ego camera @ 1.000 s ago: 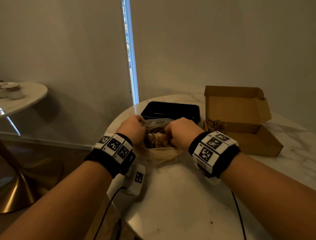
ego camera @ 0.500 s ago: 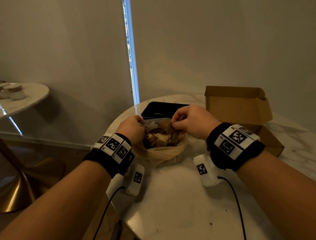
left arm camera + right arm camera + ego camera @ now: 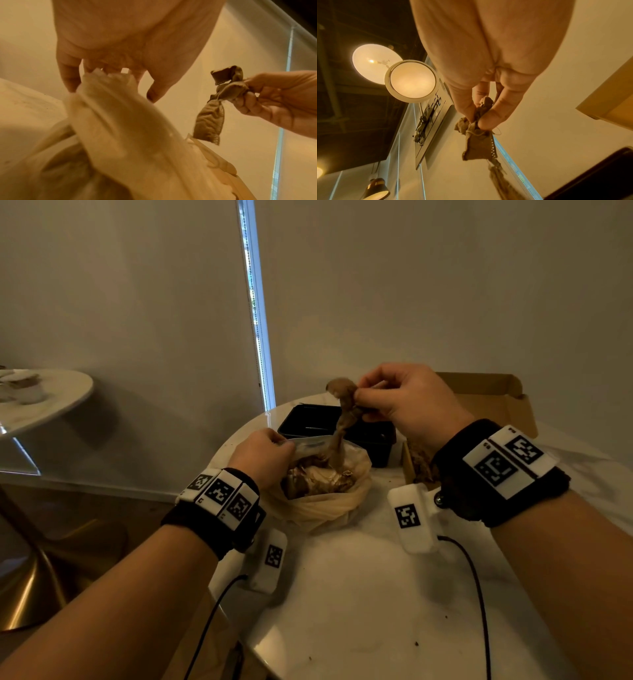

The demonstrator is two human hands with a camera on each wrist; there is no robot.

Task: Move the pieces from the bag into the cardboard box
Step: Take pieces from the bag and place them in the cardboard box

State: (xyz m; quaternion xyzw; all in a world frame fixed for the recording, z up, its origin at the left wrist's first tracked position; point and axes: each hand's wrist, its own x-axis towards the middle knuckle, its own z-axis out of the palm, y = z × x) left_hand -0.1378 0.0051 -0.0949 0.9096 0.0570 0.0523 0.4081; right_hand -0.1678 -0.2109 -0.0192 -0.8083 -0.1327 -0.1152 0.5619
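A clear plastic bag (image 3: 329, 501) (image 3: 130, 135) full of brown fabric pieces sits on the round marble table (image 3: 359, 594). My left hand (image 3: 263, 455) (image 3: 109, 75) grips the bag's rim at its left side. My right hand (image 3: 404, 402) (image 3: 479, 115) is raised above the bag and pinches a long brown fabric piece (image 3: 342, 422) (image 3: 211, 119) (image 3: 477, 143), whose lower end still hangs into the bag's mouth. The open cardboard box (image 3: 496, 402) stands to the right behind my right wrist, with some brown pieces (image 3: 419, 460) inside it.
A black plastic tray (image 3: 308, 419) lies behind the bag. White marker blocks with cables (image 3: 411, 517) (image 3: 272, 559) hang under both wrists. A second marble table (image 3: 44, 398) with small containers stands at far left. The near table edge (image 3: 260, 648) is close.
My right hand has risen from the bag's mouth, drawing a long fabric piece up out of it. The left hand has stayed on the bag's rim.
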